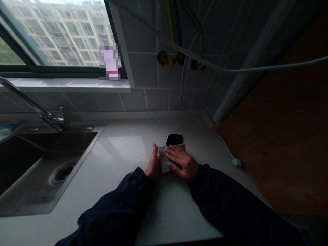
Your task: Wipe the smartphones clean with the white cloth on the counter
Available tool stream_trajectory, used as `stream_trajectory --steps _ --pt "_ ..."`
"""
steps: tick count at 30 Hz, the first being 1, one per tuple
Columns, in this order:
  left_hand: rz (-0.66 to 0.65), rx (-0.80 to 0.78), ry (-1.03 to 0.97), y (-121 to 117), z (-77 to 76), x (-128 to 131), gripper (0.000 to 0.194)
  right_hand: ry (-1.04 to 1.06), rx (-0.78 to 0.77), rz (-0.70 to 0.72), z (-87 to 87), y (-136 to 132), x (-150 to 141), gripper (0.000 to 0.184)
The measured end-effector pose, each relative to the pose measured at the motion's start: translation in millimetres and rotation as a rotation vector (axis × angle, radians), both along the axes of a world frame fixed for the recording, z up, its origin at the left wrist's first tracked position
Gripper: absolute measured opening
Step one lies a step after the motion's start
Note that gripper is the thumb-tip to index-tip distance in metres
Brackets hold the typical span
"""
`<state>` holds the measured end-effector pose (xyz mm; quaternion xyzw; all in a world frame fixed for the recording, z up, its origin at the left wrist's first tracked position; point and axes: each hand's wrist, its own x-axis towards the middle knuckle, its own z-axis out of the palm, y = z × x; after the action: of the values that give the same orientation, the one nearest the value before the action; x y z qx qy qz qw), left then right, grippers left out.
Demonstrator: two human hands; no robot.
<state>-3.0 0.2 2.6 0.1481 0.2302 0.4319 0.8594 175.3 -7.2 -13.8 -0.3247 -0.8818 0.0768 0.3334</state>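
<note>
Dim counter (sink alongside) | hands: left curled, holding grey pad; right flat atop

We see dark navy sleeves, long and loosely creased, with gathered cuffs just behind the bare hands; a thin white line edges the left sleeve.

Right hand flat on a pale grey sheet, left hand along its left edge, dark flat device just beyond the right hand, sink left of both hands
</note>
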Motion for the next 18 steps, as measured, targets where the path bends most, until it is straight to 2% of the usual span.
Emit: stream_trajectory --steps 5,8,10,13,18 --pt "-0.100 0.086 0.040 -7 5.3 10 0.069 0.050 0.006 -0.199 0.0 5 5 0.062" --pt "-0.084 0.059 0.102 -9 8.5 12 0.067 0.076 0.001 -0.251 -0.8 1 0 0.068" --pt "-0.040 0.017 0.103 -9 11.3 11 0.068 0.044 -0.027 -0.194 -1.5 -5 -5 0.068" --pt "0.013 -0.052 0.068 -4 13.1 6 0.074 -0.018 -0.057 -0.014 -1.0 -12 -11 0.062" --pt "0.093 -0.163 0.049 3 8.1 -5 0.083 0.062 0.030 0.182 6.0 -16 -12 0.042"
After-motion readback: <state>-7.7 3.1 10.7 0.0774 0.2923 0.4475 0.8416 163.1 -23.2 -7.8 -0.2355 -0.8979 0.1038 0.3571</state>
